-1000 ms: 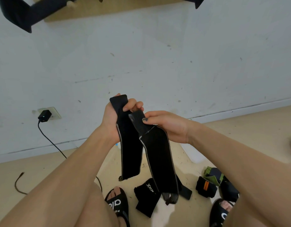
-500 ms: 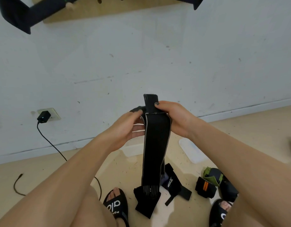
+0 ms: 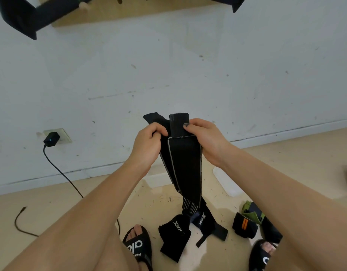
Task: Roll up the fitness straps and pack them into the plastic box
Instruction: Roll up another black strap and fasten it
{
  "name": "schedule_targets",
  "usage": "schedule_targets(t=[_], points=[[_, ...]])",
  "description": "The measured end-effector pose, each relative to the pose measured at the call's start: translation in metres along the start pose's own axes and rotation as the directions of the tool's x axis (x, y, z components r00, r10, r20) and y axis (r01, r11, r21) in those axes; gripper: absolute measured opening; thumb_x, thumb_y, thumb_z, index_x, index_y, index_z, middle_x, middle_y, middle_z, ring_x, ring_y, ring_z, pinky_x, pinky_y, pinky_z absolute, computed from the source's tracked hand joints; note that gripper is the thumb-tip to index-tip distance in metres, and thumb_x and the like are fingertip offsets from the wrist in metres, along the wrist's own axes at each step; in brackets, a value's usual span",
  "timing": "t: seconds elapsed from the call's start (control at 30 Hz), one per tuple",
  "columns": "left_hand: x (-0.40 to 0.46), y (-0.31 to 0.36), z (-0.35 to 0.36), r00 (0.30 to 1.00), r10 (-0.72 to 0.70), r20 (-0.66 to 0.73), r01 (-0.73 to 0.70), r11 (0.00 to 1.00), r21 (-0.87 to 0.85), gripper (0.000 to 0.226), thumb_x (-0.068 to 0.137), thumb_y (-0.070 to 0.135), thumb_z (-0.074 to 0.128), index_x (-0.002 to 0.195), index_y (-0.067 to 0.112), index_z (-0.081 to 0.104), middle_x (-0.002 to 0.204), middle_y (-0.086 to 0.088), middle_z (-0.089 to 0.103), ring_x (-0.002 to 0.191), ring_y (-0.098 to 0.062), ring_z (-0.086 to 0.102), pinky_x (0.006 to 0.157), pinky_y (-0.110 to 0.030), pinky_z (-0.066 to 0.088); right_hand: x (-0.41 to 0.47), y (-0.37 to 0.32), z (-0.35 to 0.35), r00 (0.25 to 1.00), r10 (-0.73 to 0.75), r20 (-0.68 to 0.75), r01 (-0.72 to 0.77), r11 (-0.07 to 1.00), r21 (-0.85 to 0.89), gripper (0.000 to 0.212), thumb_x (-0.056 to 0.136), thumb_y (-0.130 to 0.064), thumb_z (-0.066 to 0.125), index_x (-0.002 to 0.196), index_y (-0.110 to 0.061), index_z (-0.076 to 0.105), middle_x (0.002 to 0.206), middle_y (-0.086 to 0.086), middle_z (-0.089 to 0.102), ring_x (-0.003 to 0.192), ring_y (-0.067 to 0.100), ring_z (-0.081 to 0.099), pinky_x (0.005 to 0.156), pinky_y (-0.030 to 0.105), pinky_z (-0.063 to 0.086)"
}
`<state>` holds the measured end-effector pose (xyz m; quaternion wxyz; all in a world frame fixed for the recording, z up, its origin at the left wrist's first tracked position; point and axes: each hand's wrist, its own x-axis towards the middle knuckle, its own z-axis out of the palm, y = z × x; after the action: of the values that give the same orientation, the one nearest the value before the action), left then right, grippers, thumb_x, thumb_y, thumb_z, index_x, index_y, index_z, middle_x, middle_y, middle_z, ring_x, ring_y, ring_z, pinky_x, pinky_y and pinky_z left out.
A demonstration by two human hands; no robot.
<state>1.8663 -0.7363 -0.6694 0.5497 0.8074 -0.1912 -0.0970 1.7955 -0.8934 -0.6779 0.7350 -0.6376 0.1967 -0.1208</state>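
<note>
You face a white wall point(image 3: 188, 65), scuffed and marked with small dark flecks. It meets a beige floor point(image 3: 41, 208) at a pale skirting line. At upper left, a light wooden pegboard point(image 3: 129, 11) with round holes is mounted on the wall. At lower left, a wall socket point(image 3: 60, 134) holds a black charger point(image 3: 51, 139); its cable point(image 3: 69, 180) trails onto the floor.

Left hand point(image 3: 147, 147), right hand point(image 3: 205, 142), gripping hanging black strap point(image 3: 185, 165)
</note>
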Motion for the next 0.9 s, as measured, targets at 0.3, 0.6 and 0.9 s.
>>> schedule_targets(t=[0.3, 0.6, 0.9], points=[[0.003, 0.004, 0.011, 0.984, 0.176, -0.035, -0.157, 0.937, 0.313, 0.013, 0.092, 0.02, 0.068, 0.08, 0.02, 0.064, 0.095, 0.004, 0.053, 0.088, -0.003, 0.053, 0.072, -0.013, 0.035, -0.006, 0.01, 0.009, 0.926, -0.353, -0.137, 0.229, 0.811, -0.538, 0.016, 0.098, -0.022, 0.065, 0.087, -0.012, 0.07, 0.078, 0.008, 0.069, 0.063, 0.008, 0.052, 0.06, 0.012, 0.041], [0.003, 0.01, 0.012, 0.995, 0.089, 0.041, -0.094, 0.985, 0.142, 0.027, 0.1, 0.04, 0.058, 0.09, 0.019, 0.073, 0.103, 0.0, 0.055, 0.095, -0.001, 0.057, 0.078, -0.018, 0.04, -0.007, 0.009, 0.013, 0.945, -0.32, -0.065, 0.267, 0.872, -0.41, 0.011, 0.098, -0.019, 0.063, 0.098, -0.019, 0.074, 0.088, 0.0, 0.074, 0.086, 0.018, 0.069, 0.085, 0.035, 0.057], [0.002, 0.012, 0.018, 0.995, 0.099, -0.021, -0.093, 0.977, 0.194, 0.034, 0.087, 0.048, 0.073, 0.097, 0.016, 0.071, 0.11, 0.002, 0.055, 0.101, 0.001, 0.055, 0.079, -0.013, 0.041, -0.014, 0.015, 0.023, 0.865, -0.502, -0.006, 0.404, 0.703, -0.585, 0.018, 0.089, -0.006, 0.062, 0.079, -0.022, 0.061, 0.074, -0.004, 0.056, 0.07, 0.011, 0.052, 0.062, 0.018, 0.039]])
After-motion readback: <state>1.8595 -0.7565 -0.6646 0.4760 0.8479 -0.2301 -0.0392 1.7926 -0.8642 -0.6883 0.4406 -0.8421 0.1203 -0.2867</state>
